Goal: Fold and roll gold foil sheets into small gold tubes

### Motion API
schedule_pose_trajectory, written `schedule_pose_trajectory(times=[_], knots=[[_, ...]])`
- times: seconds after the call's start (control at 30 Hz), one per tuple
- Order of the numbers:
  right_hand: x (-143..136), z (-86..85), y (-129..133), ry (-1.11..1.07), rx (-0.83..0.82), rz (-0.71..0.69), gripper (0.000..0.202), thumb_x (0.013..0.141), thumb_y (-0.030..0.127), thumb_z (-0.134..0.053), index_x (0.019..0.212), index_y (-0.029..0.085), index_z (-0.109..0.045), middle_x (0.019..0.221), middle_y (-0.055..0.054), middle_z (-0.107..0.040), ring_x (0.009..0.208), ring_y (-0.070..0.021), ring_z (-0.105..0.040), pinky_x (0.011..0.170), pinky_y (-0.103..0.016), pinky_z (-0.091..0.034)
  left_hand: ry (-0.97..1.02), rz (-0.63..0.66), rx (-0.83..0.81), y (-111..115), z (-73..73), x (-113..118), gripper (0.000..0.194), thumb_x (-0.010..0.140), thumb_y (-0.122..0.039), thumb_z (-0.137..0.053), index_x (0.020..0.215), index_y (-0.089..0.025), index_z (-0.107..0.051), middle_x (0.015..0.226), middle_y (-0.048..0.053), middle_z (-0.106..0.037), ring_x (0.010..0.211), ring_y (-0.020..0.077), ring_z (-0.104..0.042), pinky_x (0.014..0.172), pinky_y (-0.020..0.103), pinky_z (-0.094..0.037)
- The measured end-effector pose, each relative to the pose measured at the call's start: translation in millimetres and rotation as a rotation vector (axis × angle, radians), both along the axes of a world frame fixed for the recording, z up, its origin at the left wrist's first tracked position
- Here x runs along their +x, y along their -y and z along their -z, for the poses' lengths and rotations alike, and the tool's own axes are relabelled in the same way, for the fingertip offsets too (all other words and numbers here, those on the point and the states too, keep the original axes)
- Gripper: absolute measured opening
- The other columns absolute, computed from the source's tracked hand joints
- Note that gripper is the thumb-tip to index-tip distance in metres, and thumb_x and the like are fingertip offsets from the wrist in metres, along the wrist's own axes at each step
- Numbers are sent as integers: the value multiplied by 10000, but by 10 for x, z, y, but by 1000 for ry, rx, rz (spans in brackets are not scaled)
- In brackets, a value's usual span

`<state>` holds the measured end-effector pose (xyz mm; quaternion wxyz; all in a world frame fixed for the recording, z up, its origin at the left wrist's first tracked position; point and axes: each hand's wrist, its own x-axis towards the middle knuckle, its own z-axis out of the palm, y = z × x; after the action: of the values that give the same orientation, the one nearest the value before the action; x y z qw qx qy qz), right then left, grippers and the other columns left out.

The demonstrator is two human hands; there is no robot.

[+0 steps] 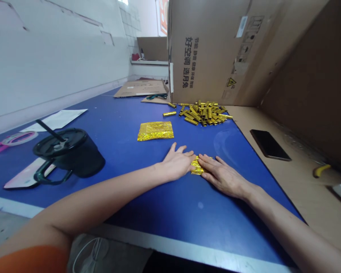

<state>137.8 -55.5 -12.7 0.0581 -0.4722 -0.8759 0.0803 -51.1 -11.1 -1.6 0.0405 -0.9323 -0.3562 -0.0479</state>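
My left hand (176,163) and my right hand (222,175) lie flat on the blue table (125,113), fingers pressed on a small folded piece of gold foil (197,167) between them. The foil is mostly hidden under the fingertips. A flat stack of gold foil sheets (155,131) lies a little farther back to the left. Beyond it sits a pile of several rolled gold foil pieces (205,113), with one loose roll (169,113) beside it.
A black lidded cup with straw and handle (68,153) stands at the left on a pink-edged board (24,176). A tape roll (18,138) and paper (58,118) lie farther left. A black phone (269,145) rests on cardboard at right. A big carton (216,49) stands behind.
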Motion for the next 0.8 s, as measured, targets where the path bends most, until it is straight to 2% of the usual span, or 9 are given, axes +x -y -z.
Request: schedule_pose_trajectory(times=[0.1,0.17,0.23,0.33,0.37,0.47,0.53,0.7,0.8], knots=[[2,-1,-2,-21,2,-8,487,854,375,-310,1313,215,-285,1359,-87,-298,1248,-208,-226,998,-481,-188,30,86,64,50,-21,45,286,799,-283,-480,1043,-143,-533,1092,84,-543,1050,250,-428,911,438,-297],[4,2,-4,-34,-3,-9,486,854,385,-309,1315,233,-276,1359,-81,-300,1244,-208,-237,996,-486,-190,62,174,52,112,-5,74,224,823,-232,-434,994,-137,-543,1013,73,-561,952,188,-481,843,312,-379],[6,5,-6,-35,-9,-8,486,855,395,-303,1316,243,-270,1360,-77,-299,1244,-204,-237,995,-486,-193,67,220,39,184,32,80,210,846,-201,-381,946,-139,-555,974,68,-565,907,166,-498,795,264,-405],[5,8,-10,-31,-7,-5,488,858,409,-285,1313,232,-279,1361,-79,-296,1248,-197,-226,996,-478,-197,26,217,36,298,105,23,232,852,-219,-367,938,-123,-560,958,92,-574,929,188,-505,819,292,-398],[5,8,-12,-32,-5,-3,490,858,415,-282,1311,228,-285,1361,-80,-297,1249,-196,-225,997,-476,-197,24,214,24,335,128,-12,255,850,-249,-378,990,-112,-543,997,104,-567,964,197,-498,847,304,-384],[5,4,-13,-33,-5,0,497,856,423,-283,1309,220,-292,1361,-80,-295,1250,-194,-222,1001,-470,-191,53,225,4,430,168,-122,436,840,-358,-387,1178,-84,-415,1218,136,-445,1148,226,-371,936,341,-308],[6,-2,-11,-29,-9,4,501,856,422,-286,1309,208,-293,1362,-84,-292,1252,-192,-217,1004,-467,-185,52,223,-12,467,156,-159,538,826,-427,-382,1232,-75,-349,1277,146,-380,1194,241,-310,952,363,-280],[2,11,-6,-68,-28,14,513,852,432,-290,1313,207,-277,1358,-83,-305,1251,-193,-221,1003,-471,-189,26,213,-20,430,14,-46,534,777,-535,-402,1109,-123,-475,1093,127,-517,1024,261,-453,848,376,-342],[10,35,-7,-139,-43,27,568,839,433,-333,1335,185,-210,1352,-93,-316,1248,-200,-228,1008,-479,-175,28,199,20,368,-52,54,481,760,-531,-438,1073,-172,-503,1052,109,-515,982,264,-456,793,378,-360]])
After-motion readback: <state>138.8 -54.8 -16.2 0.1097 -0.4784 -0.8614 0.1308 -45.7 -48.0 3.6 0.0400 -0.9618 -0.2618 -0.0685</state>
